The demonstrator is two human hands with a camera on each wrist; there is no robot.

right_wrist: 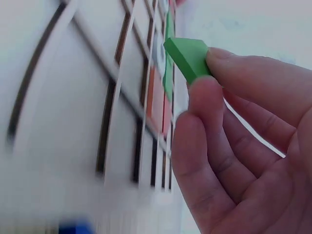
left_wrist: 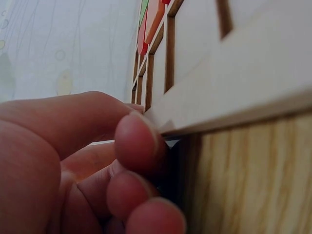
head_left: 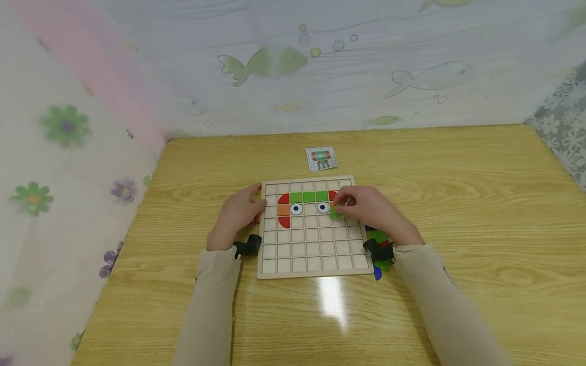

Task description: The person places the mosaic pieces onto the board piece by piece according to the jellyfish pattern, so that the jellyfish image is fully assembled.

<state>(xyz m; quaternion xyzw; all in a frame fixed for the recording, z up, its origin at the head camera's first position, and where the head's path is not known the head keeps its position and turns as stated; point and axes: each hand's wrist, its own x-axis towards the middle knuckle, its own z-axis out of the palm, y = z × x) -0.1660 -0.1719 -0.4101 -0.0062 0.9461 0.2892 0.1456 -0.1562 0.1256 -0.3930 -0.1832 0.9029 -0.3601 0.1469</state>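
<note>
Patterned wall [head_left: 348,96] with drawn fish behind; wood-grain table [head_left: 458,203] below. Work in hand reads as setting coloured tiles into a wooden grid board [head_left: 297,272], probably after the picture card [head_left: 321,158] lying beyond the grip. Right hand [head_left: 368,206] pinches a green piece [right_wrist: 187,58] between thumb and fingertips, gap narrow; remaining fingers curl underneath. The piece hangs tilted above the board's right part, just beside the eye tile [head_left: 323,207] to the left of the grip; a row of green squares [head_left: 309,196] runs up and left of it. Loose pieces [head_left: 378,235] lie nearer the person, beside the right wrist. Next move likely calls for levelling the piece, squaring its edges to a cell and releasing; which cell, cannot tell. Pose: right forearm slants in from lower right, wrist over the board's edge, fingers pointing left. Left hand [head_left: 235,214], well left of the grip, has thumb and curled fingers at the board's left rim, seemingly holding it steady.
</note>
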